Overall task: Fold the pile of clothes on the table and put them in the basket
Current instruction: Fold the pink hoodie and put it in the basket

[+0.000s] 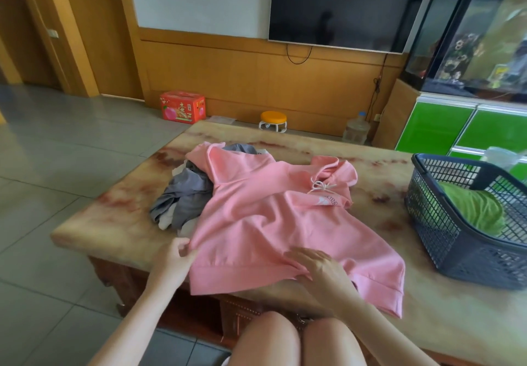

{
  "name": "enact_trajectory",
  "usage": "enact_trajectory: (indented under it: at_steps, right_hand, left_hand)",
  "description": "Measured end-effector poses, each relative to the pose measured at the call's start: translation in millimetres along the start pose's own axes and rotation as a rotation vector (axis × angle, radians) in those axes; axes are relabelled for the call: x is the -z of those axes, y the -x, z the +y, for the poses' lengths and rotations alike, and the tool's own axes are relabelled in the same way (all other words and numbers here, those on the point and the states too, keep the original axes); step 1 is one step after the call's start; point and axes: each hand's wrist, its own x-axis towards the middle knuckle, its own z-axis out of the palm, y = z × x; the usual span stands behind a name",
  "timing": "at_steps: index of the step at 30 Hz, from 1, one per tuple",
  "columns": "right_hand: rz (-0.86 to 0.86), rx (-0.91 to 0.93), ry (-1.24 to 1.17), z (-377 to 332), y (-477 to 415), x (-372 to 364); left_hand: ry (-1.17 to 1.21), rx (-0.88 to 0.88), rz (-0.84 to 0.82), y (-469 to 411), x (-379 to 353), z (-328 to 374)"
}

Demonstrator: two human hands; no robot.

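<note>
A pink hooded top [265, 211] lies spread on the marble table [114, 217], its hood and white drawstring toward the far right. My left hand [175, 257] pinches its near left hem corner. My right hand [316, 265] rests with fingers on the near hem, gripping a fold of the fabric. Behind and under the top's left side lies a pile of grey and white clothes [182, 194]. A dark mesh basket [445, 223] stands at the table's right and holds a green garment [473, 208].
My bare knees [299, 340] are below the table's near edge. On the floor beyond the table are a red box [182, 106], a small orange stool [273, 120] and a water jug [356, 130]. A green cabinet [470, 129] stands at the right.
</note>
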Motion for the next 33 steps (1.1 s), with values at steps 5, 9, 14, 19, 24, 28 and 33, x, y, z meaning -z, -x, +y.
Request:
enact_trajectory:
  at_steps: [5,9,14,19,24,28,33]
  right_hand:
    - [0.020,-0.040,0.017,12,29,-5]
    - [0.212,-0.123,0.045,25,46,-2]
    - [0.363,-0.254,0.032,14,29,10]
    - [0.382,-0.337,-0.030,14,9,11]
    - [0.381,-0.240,0.024,19,7,5]
    - [0.250,-0.025,0.103,18,28,-12]
    - [0.188,0.001,0.251,9,36,-23]
  left_hand:
    - [-0.178,-0.176,0.052,19,-15,4]
    - [-0.224,-0.475,0.015,44,-38,15]
    - [-0.284,-0.753,-0.226,68,-83,25]
    - [-0.226,-0.798,-0.204,63,-105,34]
    - [-0.225,-0.781,-0.140,41,-116,41]
    - [-0.180,-0.763,-0.101,21,-119,52]
    - [-0.175,-0.695,-0.128,12,-124,53]
